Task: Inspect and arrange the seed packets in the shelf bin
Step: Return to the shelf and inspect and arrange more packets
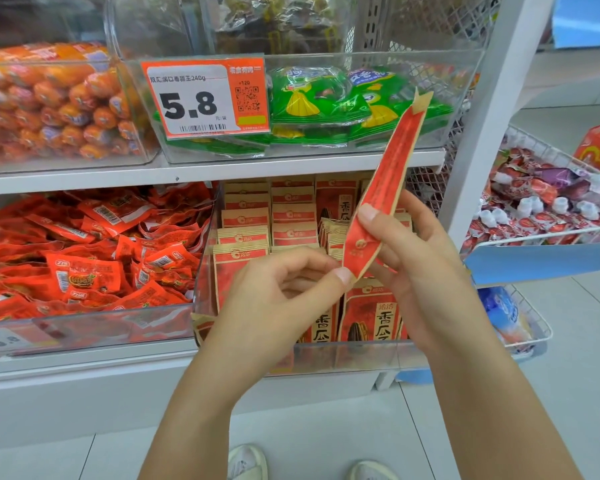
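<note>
Inspection is under way: both the left hand (284, 289) and right hand (406, 251) pinch one seed packet (383, 192) edge-on above the shelf bin (361, 355). Next, it likely needs slotting upright among the rows.

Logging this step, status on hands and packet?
Both hands on one seed packet: left hand pinches bottom corner, right hand grips lower edge. Packet edge-on, tilted, above clear bin of standing packets. Nothing blocking.
</note>
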### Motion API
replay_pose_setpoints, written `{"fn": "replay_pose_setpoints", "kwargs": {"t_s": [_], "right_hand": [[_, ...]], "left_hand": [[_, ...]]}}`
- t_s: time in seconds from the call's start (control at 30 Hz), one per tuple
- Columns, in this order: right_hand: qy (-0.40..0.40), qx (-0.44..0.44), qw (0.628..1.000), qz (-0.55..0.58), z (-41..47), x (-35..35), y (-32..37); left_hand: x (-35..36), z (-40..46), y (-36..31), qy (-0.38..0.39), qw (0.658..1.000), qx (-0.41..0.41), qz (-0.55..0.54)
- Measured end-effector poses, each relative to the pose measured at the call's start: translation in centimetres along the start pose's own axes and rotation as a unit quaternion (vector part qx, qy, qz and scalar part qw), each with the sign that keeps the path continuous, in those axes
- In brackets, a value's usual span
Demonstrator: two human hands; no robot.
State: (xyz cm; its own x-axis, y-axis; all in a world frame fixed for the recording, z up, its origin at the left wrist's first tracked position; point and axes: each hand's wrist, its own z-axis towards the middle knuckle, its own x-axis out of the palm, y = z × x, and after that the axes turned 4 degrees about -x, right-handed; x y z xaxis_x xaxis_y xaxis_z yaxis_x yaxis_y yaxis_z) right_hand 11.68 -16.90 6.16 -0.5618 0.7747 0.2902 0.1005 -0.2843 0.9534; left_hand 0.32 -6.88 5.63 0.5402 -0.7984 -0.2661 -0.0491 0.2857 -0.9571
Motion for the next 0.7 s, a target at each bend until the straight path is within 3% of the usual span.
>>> {"fn": "replay_pose_setpoints", "kwargs": {"t_s": [0.53,0.7], "right_hand": [[-0.024,-0.01,1.0,0.015,0.2,0.2,-0.2],[0.053,0.013,0.998,0.018,0.6,-0.5,0.0]], "left_hand": [[-0.8,0.0,0.2,-0.052,0.997,0.062,0.01],[-3.3,-0.4,0.6,-0.048,0.998,0.028,-0.036]]}}
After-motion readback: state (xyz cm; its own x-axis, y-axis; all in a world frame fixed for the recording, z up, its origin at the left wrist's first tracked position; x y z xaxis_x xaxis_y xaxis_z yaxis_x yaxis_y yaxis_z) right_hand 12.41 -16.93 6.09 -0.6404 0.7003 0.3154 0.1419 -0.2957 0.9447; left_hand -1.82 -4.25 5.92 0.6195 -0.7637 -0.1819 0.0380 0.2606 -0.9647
